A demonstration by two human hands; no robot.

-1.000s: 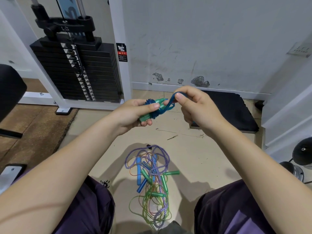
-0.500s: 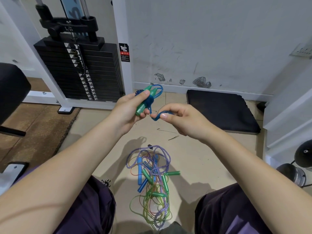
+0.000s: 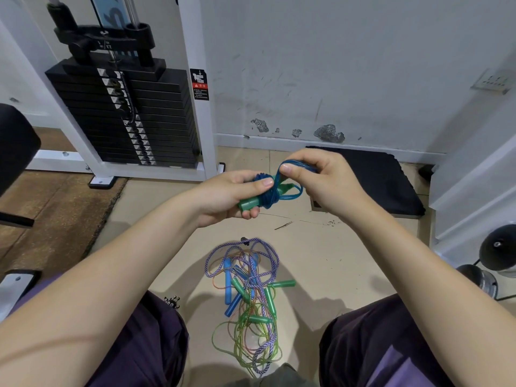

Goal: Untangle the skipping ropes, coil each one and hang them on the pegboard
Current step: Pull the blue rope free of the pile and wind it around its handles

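My left hand (image 3: 231,192) grips the green handles (image 3: 249,203) of a blue skipping rope (image 3: 275,194), whose cord is wound around them in a tight bundle. My right hand (image 3: 326,180) pinches a loop of that blue cord between thumb and fingers, just right of the bundle and above it. On the floor between my knees lies a tangle of ropes (image 3: 250,291): a purple braided rope, thin green and orange cords, blue handles and green handles all crossed over one another. No pegboard is in view.
A weight-stack machine (image 3: 125,115) with a white frame stands at the back left. A black mat (image 3: 385,180) lies by the wall at right. Dumbbell ends (image 3: 498,252) sit at the far right, and a black padded seat (image 3: 14,146) at far left.
My right hand has carried the blue loop up and over the bundle, from below it to above and right. My left hand has lowered slightly and turned the handles flatter.
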